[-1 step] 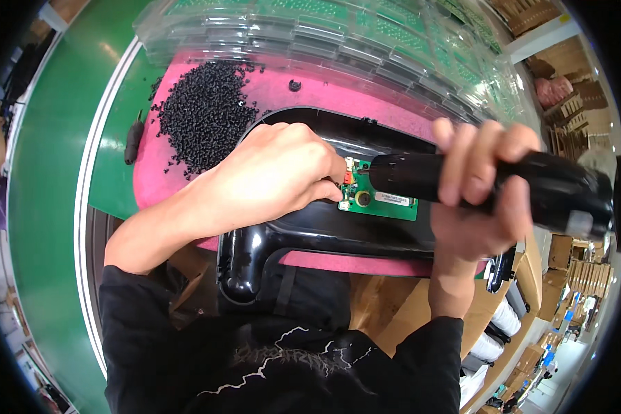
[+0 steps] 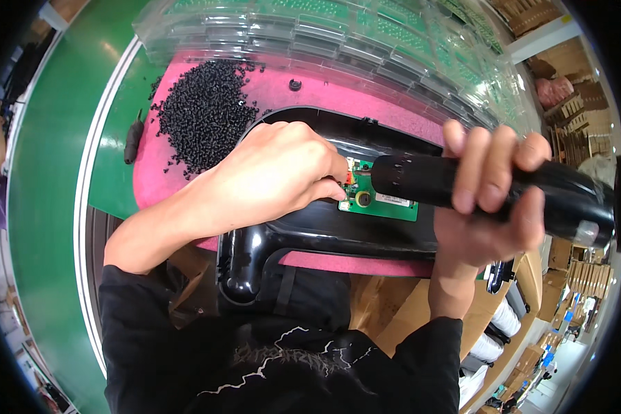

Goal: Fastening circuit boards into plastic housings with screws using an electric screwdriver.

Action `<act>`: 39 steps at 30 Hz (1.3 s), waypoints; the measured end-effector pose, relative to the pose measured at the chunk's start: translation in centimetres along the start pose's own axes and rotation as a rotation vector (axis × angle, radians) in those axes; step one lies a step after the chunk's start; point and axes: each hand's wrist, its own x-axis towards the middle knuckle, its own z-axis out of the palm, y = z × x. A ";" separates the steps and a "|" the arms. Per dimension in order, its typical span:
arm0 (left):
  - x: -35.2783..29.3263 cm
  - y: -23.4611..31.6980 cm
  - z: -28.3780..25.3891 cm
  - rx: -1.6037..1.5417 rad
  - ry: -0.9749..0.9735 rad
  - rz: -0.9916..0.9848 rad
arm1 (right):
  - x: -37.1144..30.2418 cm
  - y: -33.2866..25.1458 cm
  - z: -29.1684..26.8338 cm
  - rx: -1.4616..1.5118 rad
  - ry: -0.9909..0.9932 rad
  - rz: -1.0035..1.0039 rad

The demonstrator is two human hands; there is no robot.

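A green circuit board lies inside a long black plastic housing. My left hand reaches over the housing's left part, thumb and fingers closed at the board's left edge beside small connectors. Whether a small part is pinched there is hidden. In my right hand is a thick black electric screwdriver, lying almost level with its narrow end toward the left. That front end hangs over the upper part of the board, and I cannot make out its bit.
A heap of small black parts covers the pink mat's left side. Beside it lies a black-handled screwdriver. One black ring-like piece sits behind the housing. Clear plastic trays are stacked along the back. Cardboard stands at the front right.
My right hand and the electric screwdriver have shifted slightly to the right, away from my left hand. My left hand and the board stay where they were.
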 end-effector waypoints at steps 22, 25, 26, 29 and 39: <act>0.7 -0.5 0.7 -0.367 -0.020 0.082 | -1.0 -1.7 0.2 0.092 -0.002 0.043; 0.6 -0.8 0.7 -0.175 0.073 0.135 | -1.4 -1.5 1.4 -0.221 0.161 0.190; 0.5 -0.9 0.6 -0.096 0.099 0.183 | -1.4 -1.3 1.8 -0.217 0.161 0.190; 0.5 -0.6 0.4 -0.091 0.084 0.135 | -1.3 -1.6 2.2 -0.242 0.232 0.221; -0.1 -1.0 1.2 0.007 0.148 0.106 | -1.5 -0.2 2.2 -0.114 0.054 0.271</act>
